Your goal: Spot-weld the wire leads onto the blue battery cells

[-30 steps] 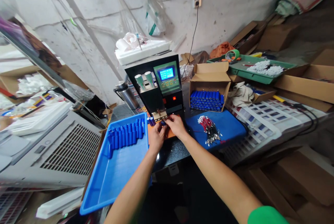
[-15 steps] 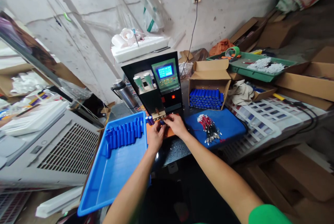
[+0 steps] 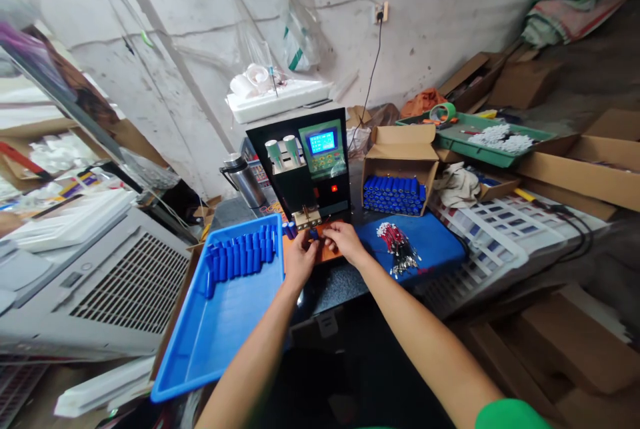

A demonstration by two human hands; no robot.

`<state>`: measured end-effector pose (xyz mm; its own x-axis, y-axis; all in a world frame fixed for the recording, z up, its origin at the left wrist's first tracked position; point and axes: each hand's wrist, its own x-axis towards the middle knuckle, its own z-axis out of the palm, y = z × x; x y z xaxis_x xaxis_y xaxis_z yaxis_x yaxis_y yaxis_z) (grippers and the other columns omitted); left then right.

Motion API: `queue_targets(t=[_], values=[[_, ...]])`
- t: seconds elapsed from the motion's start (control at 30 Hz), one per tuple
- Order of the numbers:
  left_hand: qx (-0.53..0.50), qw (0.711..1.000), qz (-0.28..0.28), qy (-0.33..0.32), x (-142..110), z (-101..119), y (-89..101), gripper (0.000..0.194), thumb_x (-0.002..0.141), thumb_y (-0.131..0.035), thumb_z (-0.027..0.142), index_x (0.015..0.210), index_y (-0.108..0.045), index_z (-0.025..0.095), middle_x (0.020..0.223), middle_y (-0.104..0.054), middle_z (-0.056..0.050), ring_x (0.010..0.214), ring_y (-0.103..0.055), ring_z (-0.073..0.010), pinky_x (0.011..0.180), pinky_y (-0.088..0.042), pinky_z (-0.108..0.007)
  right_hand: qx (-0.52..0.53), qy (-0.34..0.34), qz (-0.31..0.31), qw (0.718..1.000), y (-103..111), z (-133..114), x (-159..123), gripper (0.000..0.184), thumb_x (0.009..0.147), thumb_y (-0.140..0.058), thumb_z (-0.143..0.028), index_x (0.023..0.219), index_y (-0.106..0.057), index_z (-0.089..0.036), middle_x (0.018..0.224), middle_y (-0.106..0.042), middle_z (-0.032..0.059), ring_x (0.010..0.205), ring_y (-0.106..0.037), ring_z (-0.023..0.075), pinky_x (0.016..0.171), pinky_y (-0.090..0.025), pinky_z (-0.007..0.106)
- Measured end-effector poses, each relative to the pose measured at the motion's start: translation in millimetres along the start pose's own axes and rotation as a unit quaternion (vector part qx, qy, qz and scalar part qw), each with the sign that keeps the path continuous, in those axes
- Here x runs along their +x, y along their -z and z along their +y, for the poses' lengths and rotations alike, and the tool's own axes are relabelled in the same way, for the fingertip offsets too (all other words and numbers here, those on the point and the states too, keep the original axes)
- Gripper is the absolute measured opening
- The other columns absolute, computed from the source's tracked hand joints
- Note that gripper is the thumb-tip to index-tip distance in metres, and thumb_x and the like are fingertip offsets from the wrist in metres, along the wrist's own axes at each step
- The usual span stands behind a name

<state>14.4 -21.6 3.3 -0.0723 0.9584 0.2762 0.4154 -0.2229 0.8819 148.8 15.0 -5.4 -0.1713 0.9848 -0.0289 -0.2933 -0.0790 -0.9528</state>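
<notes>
Both my hands meet at the foot of a black spot welder with a lit blue screen. My left hand and my right hand are closed in a pinch on a small blue battery cell held just under the welder's brass head, over an orange pad. A few more blue cells stand beside the head. To the left lies a blue tray with a row of blue cells at its far end.
A cardboard box of stacked blue cells stands right of the welder. A bundle of red wires lies on a blue mat. A steel flask, a grey vented unit, a green tray and cartons surround the bench.
My hands have stayed at the welder head with the cell; only small finger shifts. The camera view moved slightly.
</notes>
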Motion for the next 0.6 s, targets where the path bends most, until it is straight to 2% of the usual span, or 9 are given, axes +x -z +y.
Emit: queue_targets(t=[0.07, 0.13, 0.2, 0.27, 0.33, 0.47, 0.53, 0.6], values=[[-0.012, 1.000, 0.000, -0.001, -1, 1, 2.0, 0.031, 0.079, -0.056, 0.027, 0.107, -0.062, 0.017, 0.098, -0.070, -0.006, 0.079, -0.065, -0.0163, 0.074, -0.051, -0.029, 0.014, -0.005, -0.003, 1.000, 1, -1, 0, 0.020, 0.066, -0.066, -0.034, 0.064, -0.061, -0.015, 0.052, -0.060, -0.0010, 0.041, -0.048, 0.0065, 0.039, -0.035, 0.016], [0.013, 1.000, 0.025, -0.002, -3, 3, 5.8, 0.034, 0.078, -0.055, 0.025, 0.110, -0.061, 0.016, 0.100, -0.070, -0.008, 0.075, -0.064, -0.0158, 0.071, -0.051, -0.029, 0.026, -0.008, -0.005, 1.000, 1, -2, 0, 0.020, 0.066, -0.066, -0.034, 0.062, -0.061, -0.015, 0.054, -0.061, 0.0002, 0.042, -0.050, 0.0069, 0.039, -0.037, 0.016], [0.070, 0.995, 0.072, -0.007, -6, 6, 10.9, 0.030, 0.077, -0.055, 0.024, 0.104, -0.063, 0.016, 0.093, -0.069, -0.007, 0.071, -0.062, -0.0152, 0.066, -0.049, -0.028, 0.037, -0.009, -0.003, 0.999, 2, -2, 0, 0.020, 0.065, -0.067, -0.034, 0.061, -0.060, -0.015, 0.055, -0.062, 0.0010, 0.043, -0.051, 0.0076, 0.039, -0.037, 0.016], [0.122, 0.989, 0.087, -0.017, -10, 9, 15.6, 0.021, 0.076, -0.054, 0.024, 0.092, -0.065, 0.016, 0.080, -0.067, -0.004, 0.065, -0.059, -0.0146, 0.062, -0.046, -0.027, 0.049, -0.009, -0.001, 0.999, 2, -3, 1, 0.020, 0.064, -0.068, -0.033, 0.061, -0.060, -0.015, 0.056, -0.063, 0.0018, 0.045, -0.053, 0.0081, 0.039, -0.038, 0.016], [0.152, 0.987, 0.043, -0.034, -12, 12, 18.2, 0.015, 0.077, -0.054, 0.027, 0.081, -0.065, 0.018, 0.069, -0.064, -0.001, 0.060, -0.056, -0.0139, 0.058, -0.043, -0.026, 0.063, -0.012, 0.001, 0.998, 2, -3, 2, 0.020, 0.064, -0.069, -0.033, 0.062, -0.059, -0.016, 0.058, -0.064, 0.0020, 0.046, -0.054, 0.0083, 0.040, -0.039, 0.016], [0.210, 0.970, -0.097, -0.075, -14, 12, 15.5, 0.019, 0.078, -0.060, 0.036, 0.075, -0.067, 0.019, 0.061, -0.062, -0.001, 0.056, -0.054, -0.0143, 0.054, -0.039, -0.025, 0.109, -0.027, 0.014, 0.994, 3, -2, 4, 0.022, 0.063, -0.071, -0.034, 0.064, -0.059, -0.016, 0.058, -0.063, 0.0006, 0.047, -0.054, 0.0087, 0.042, -0.040, 0.017], [0.237, 0.961, -0.115, -0.083, -13, 9, 12.2, 0.020, 0.079, -0.061, 0.037, 0.074, -0.067, 0.019, 0.061, -0.062, -0.002, 0.057, -0.055, -0.0150, 0.056, -0.039, -0.026, 0.138, -0.032, 0.021, 0.990, 4, -2, 5, 0.022, 0.062, -0.073, -0.034, 0.065, -0.060, -0.016, 0.059, -0.063, 0.0006, 0.048, -0.055, 0.0092, 0.042, -0.041, 0.018], [0.253, 0.959, -0.103, -0.081, -12, 5, 9.7, 0.020, 0.080, -0.060, 0.035, 0.074, -0.067, 0.018, 0.062, -0.062, -0.003, 0.060, -0.056, -0.0158, 0.058, -0.040, -0.027, 0.160, -0.034, 0.022, 0.986, 6, -2, 5, 0.023, 0.061, -0.075, -0.033, 0.066, -0.060, -0.016, 0.060, -0.063, 0.0009, 0.050, -0.056, 0.0097, 0.043, -0.042, 0.019]])
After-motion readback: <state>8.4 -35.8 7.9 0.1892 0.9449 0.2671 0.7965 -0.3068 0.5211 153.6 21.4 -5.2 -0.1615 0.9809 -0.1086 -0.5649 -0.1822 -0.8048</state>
